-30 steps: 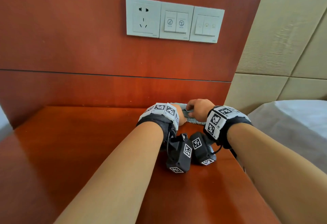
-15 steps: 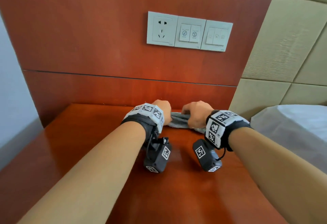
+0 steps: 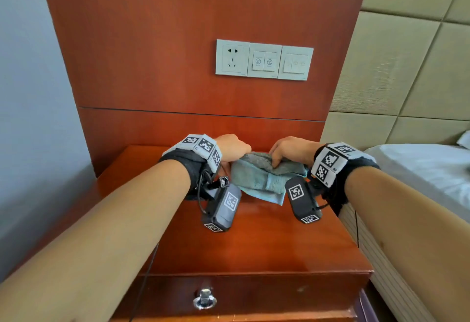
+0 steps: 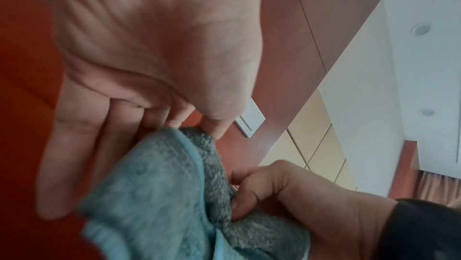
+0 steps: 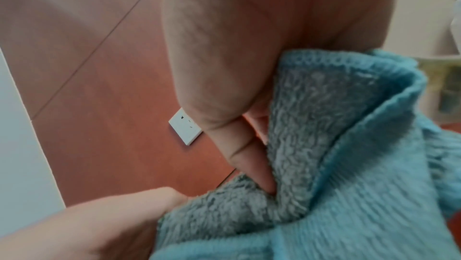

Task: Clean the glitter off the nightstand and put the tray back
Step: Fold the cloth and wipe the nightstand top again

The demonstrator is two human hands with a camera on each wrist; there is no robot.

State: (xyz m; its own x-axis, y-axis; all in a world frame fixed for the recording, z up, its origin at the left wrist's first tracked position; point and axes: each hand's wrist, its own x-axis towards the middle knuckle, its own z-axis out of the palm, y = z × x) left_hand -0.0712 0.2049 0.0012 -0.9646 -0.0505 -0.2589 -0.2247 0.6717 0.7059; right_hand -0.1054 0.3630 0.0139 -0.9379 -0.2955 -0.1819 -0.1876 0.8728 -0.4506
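I have both hands at the back of the nightstand [image 3: 254,245], close to the wooden wall panel [image 3: 193,41], with a blue-and-grey cloth [image 3: 262,176] bunched between them. My right hand [image 3: 290,150] has its fingers curled down and clamped on the cloth's grey fleecy side; in the right wrist view the thumb [image 5: 224,87] presses into a fold of that fleece, with the blue ribbed side [image 5: 361,195] wrapping round below it. My left hand [image 3: 232,147] sits at the cloth's left end. In the left wrist view its palm [image 4: 154,37] faces the camera and the fingers [image 4: 75,146] run fairly straight and close together, their tips behind the cloth's edge [image 4: 154,181], so I read them as resting against it; I cannot tell whether the thumb pinches it. The cloth's lower blue corner hangs toward me and seems to lie on the nightstand top, while the part between my hands is raised. The tray does not show in any view, and I cannot make out glitter on the glossy red-brown surface. On the wall panel above sits a row of white socket and switch plates [image 3: 264,61]. A drawer with a metal ring pull [image 3: 204,300] fronts the nightstand below, and a bed with white linen [image 3: 419,169] stands just to the right.
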